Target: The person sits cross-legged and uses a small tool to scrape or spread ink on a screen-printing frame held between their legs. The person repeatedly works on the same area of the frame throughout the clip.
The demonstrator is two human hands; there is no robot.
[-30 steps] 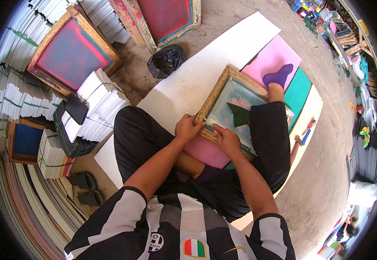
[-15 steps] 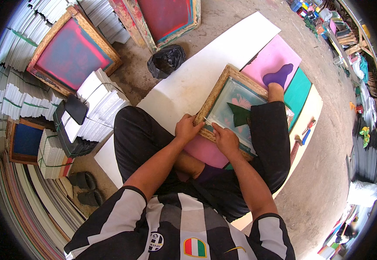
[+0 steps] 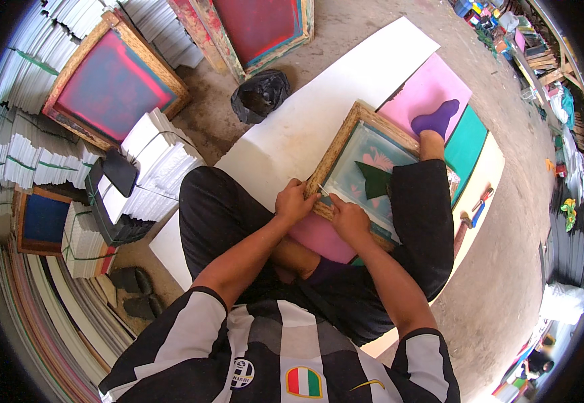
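Note:
A wooden screen-printing frame [image 3: 338, 145] lies tilted in front of my crossed legs, its pale mesh showing a pink leaf-like pattern. On the mesh rests a dark green pointed scrap [image 3: 372, 180]. My left hand [image 3: 294, 203] is closed on the frame's left-hand wooden bar, near its lower corner. Close beside it, my right hand [image 3: 351, 223] pinches a thin pale sliver-like tool [image 3: 324, 191] at the inner edge of that bar. The tool's kind is too small to make out. My right leg hides part of the frame's right side.
Pink [image 3: 426, 91], green and cream sheets lie under the frame, beside a white board [image 3: 292, 134]. A hammer [image 3: 463, 228] and red- and blue-handled tools [image 3: 480, 205] are at right. A black plastic bag [image 3: 259, 97], other screen frames [image 3: 120, 80] and paper stacks [image 3: 161, 158] stand left.
Both hands keep almost the same place and grip at the frame's bar. The whole view has shifted slightly; the frame and green scrap look unmoved.

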